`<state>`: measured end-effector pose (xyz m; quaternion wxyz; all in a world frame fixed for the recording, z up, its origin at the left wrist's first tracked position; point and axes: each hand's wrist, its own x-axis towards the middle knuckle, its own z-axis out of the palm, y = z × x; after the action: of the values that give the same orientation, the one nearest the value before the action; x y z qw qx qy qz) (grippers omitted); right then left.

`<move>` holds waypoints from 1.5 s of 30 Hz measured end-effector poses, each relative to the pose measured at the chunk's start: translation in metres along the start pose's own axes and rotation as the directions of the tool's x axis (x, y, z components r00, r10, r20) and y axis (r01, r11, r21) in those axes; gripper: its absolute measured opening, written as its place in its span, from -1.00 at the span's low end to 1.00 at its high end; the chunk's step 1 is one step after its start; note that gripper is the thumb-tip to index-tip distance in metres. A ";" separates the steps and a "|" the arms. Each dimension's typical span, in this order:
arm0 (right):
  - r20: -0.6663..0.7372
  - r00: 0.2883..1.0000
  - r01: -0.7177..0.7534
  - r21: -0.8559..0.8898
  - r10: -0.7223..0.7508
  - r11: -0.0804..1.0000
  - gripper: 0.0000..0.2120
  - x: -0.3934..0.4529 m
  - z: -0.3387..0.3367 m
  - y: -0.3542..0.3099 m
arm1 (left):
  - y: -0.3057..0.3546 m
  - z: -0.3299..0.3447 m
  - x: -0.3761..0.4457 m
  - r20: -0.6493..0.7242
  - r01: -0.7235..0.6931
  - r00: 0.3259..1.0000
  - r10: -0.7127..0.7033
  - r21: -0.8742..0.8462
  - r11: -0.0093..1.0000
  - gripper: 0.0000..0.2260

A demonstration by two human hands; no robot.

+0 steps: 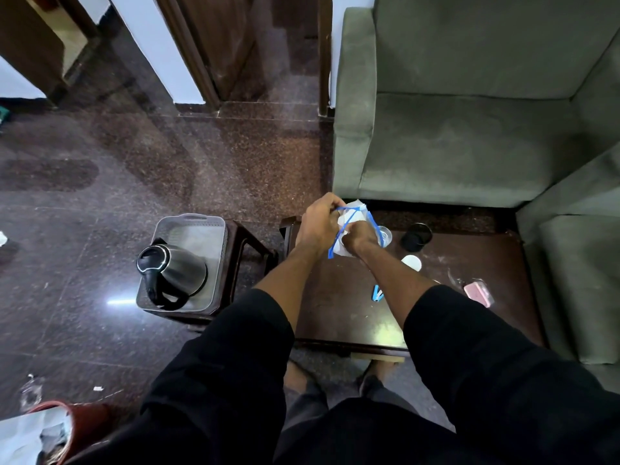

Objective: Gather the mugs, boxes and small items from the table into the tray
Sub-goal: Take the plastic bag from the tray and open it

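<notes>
Both hands meet above the far left corner of the dark wooden table [352, 303]. My left hand [318, 223] and my right hand [357, 238] are both closed on a clear plastic bag with blue edging [352, 216], white things inside it. Partly hidden behind the bag stands a clear glass [385, 234]. Also on the table are a black mug [416, 237], a white round lid [411, 262], a small blue clip-like item [378, 293] and a pink flat box [478, 293]. The grey tray [198, 226] sits on a stool to the left and holds a steel kettle [171, 270].
A grey-green sofa [469, 129] borders the table at the back and right. The wooden stool [248, 243] under the tray stands just left of the table. Dark speckled floor spreads to the left, with a red bin [67, 427] at the bottom left corner.
</notes>
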<state>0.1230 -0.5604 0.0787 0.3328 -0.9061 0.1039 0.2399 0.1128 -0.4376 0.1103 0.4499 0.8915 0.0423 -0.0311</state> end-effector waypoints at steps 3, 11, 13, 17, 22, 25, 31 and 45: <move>-0.005 0.999 -0.038 0.059 0.039 0.998 -0.74 -0.005 -0.003 0.000 | -0.001 0.004 0.000 0.006 0.010 1.000 -0.010 0.003 1.000 -0.88; -0.218 0.963 0.150 -0.044 -0.156 0.988 -0.82 -0.028 0.003 0.020 | -0.003 0.027 0.008 -0.021 0.180 0.984 -0.179 0.070 0.981 -0.89; -0.225 0.961 0.163 -0.011 -0.162 0.986 -0.81 -0.029 0.001 0.028 | -0.003 0.034 0.009 -0.021 0.228 0.974 -0.227 0.070 0.971 -0.88; -0.334 0.942 0.096 0.357 0.031 0.929 -0.79 -0.024 -0.007 0.035 | 0.000 0.044 0.015 -0.020 0.307 0.952 -0.307 0.082 0.948 -0.84; -0.184 0.934 -0.022 0.826 0.306 0.563 -0.65 -0.011 -0.030 0.048 | 0.000 0.053 0.023 -0.041 0.360 0.933 -0.358 0.109 0.927 -0.84; -0.031 0.926 -0.087 0.952 0.376 0.294 -0.60 -0.001 -0.045 0.061 | 0.002 0.060 0.027 -0.038 0.380 0.925 -0.378 0.113 0.918 -0.84; 0.089 0.914 -0.082 0.996 0.395 -0.034 -0.79 0.005 -0.071 0.086 | 0.010 0.079 0.030 -0.038 0.389 0.921 -0.387 0.126 0.913 -0.83; -0.131 0.771 -0.147 0.916 0.624 0.374 -0.79 0.054 -0.075 0.154 | -0.002 0.112 0.043 -0.215 0.370 0.925 -0.314 0.316 0.874 -0.83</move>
<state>0.1432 -0.7277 0.0164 0.6387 -0.5833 0.5018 0.0047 0.1538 -0.5244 0.0377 0.2662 0.9353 0.2285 -0.0471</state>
